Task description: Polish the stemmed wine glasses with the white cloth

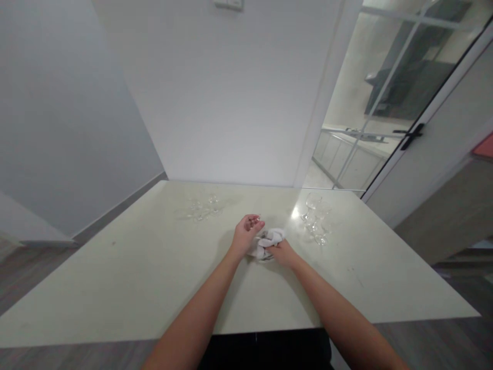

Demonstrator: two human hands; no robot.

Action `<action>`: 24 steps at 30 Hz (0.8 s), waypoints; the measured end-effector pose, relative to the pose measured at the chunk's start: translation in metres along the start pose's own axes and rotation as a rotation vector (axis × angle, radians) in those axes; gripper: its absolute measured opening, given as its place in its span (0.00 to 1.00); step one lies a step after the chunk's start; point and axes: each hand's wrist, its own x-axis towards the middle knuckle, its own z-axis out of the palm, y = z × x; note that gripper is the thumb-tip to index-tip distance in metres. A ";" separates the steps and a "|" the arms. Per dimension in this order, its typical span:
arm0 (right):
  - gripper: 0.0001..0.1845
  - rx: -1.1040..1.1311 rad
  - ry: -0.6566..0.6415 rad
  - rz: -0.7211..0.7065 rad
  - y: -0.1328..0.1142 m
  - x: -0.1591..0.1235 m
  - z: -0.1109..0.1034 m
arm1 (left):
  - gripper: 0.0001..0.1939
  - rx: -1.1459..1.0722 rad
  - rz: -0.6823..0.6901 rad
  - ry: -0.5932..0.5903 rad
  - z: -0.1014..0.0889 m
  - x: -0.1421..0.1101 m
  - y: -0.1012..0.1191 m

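My left hand (244, 235) is curled around a clear glass (259, 220); only a little of it shows between the fingers, and its stem and foot cannot be made out. In my right hand (283, 252) a crumpled white cloth (272, 238) is bunched up, close against the left hand and the glass. Both hands are over the middle of the table. To their right a cluster of several clear stemmed glasses (314, 201) is on the tabletop. Another small group of clear glasses (196, 205) is farther back on the left.
The pale, glossy table (127, 277) reaches a white wall (227, 113) at its back edge. A glass-paned door (370, 118) with a black handle (411, 136) is beyond the right rear corner. Small marks (352, 271) show on the tabletop at right.
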 end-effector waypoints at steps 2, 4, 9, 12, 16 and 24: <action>0.13 0.231 0.062 0.171 -0.001 0.001 0.004 | 0.24 -0.137 -0.058 -0.017 -0.002 0.001 0.001; 0.17 0.455 0.163 0.267 -0.004 0.003 0.005 | 0.25 -0.304 -0.079 0.002 -0.005 0.002 0.003; 0.19 0.723 0.308 0.258 -0.013 0.011 -0.007 | 0.23 -0.561 0.049 0.202 -0.012 0.007 0.009; 0.24 0.756 0.239 0.268 -0.013 0.010 -0.012 | 0.22 -0.551 0.127 0.269 -0.016 0.010 0.010; 0.26 0.740 0.090 0.301 -0.011 0.007 -0.003 | 0.28 -0.289 0.244 0.122 -0.013 0.005 0.009; 0.15 0.535 0.266 0.179 -0.002 0.012 -0.001 | 0.39 0.320 0.398 -0.331 -0.003 -0.021 0.011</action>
